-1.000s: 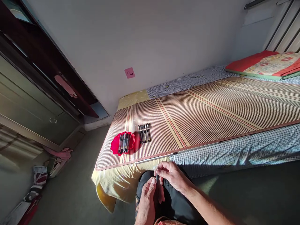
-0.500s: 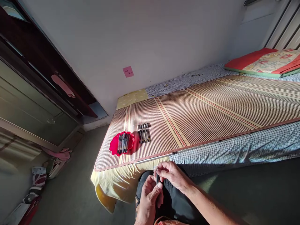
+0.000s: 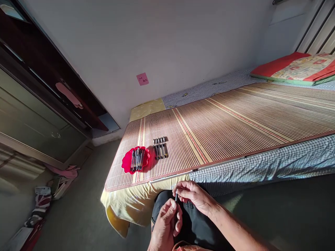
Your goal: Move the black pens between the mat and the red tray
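Over my lap, in front of the bed's edge, both hands grip one dark pen (image 3: 176, 198). My left hand (image 3: 164, 225) wraps its lower end with the thumb up against the barrel. My right hand (image 3: 195, 199) pinches the upper end between its fingertips. On the striped bamboo mat (image 3: 222, 125) ahead lies a red scalloped dish (image 3: 126, 161) with several dark pens (image 3: 137, 158) in it. Just to its right several more pens (image 3: 160, 147) lie side by side in a row on the mat.
The mat covers a bed with a checked sheet (image 3: 274, 162) and a yellow cloth (image 3: 125, 202) at its near corner. A red and floral pillow (image 3: 295, 68) lies at the far right. A pink note (image 3: 142, 79) sticks to the wall. Dark cabinet (image 3: 39, 80) and floor clutter at left.
My hands have stayed over my lap, working the pen; the left thumb has shifted along the barrel. The view has drifted slightly. The dish and row of pens have not moved.
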A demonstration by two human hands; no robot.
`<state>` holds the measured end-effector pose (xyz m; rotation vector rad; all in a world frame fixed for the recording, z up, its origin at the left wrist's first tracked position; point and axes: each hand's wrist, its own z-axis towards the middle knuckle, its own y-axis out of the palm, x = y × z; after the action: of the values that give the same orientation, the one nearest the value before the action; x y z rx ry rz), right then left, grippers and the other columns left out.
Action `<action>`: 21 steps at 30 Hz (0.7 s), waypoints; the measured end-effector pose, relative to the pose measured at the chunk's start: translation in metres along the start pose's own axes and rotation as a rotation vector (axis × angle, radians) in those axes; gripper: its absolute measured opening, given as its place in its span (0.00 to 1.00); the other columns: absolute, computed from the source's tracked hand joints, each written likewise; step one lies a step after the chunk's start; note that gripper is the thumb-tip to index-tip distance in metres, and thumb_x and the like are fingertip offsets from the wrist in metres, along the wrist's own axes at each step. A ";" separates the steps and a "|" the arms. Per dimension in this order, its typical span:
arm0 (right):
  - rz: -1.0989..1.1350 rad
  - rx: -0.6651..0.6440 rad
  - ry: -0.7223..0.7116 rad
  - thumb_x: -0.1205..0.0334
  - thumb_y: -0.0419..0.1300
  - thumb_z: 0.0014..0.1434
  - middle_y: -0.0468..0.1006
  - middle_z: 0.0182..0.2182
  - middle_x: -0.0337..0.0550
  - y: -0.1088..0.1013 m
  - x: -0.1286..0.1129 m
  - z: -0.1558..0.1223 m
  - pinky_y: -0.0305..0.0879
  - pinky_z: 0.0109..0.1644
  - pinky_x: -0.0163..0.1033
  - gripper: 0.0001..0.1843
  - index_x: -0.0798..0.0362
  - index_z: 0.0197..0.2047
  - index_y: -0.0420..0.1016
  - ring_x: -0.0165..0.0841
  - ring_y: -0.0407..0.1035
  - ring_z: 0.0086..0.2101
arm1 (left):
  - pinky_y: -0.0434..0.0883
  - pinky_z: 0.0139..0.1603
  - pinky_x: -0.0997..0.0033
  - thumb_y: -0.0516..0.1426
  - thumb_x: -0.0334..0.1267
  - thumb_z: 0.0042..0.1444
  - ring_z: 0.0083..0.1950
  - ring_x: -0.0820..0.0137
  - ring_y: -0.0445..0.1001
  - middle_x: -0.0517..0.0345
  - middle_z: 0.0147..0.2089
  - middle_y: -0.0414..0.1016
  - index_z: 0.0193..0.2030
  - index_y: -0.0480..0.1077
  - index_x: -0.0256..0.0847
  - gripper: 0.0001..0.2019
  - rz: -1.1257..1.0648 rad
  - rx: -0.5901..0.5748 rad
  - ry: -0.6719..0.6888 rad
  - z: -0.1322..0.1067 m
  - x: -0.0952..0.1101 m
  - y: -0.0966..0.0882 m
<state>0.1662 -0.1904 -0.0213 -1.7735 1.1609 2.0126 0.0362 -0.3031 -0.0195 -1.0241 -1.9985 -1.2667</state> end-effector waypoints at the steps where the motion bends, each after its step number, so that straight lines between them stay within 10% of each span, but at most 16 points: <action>1: 0.019 0.003 0.003 0.49 0.69 0.60 0.76 0.30 0.38 0.000 0.001 0.000 0.60 0.36 0.34 0.15 0.53 0.38 0.84 0.28 0.63 0.29 | 0.43 0.16 0.79 0.70 0.57 0.52 0.17 0.84 0.52 0.65 0.25 0.66 0.31 0.66 0.38 0.25 -0.012 -0.011 -0.017 -0.001 0.000 0.000; 21: 0.098 0.145 -0.056 0.46 0.75 0.51 0.80 0.31 0.41 -0.023 -0.012 0.006 0.62 0.34 0.35 0.20 0.55 0.36 0.83 0.28 0.69 0.28 | 0.43 0.17 0.78 0.71 0.57 0.51 0.17 0.82 0.58 0.64 0.23 0.66 0.37 0.74 0.35 0.24 0.046 -0.029 -0.076 0.000 -0.008 -0.006</action>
<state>0.1791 -0.1673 -0.0202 -1.6096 1.3639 1.9620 0.0356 -0.3066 -0.0286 -1.1412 -2.0071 -1.2527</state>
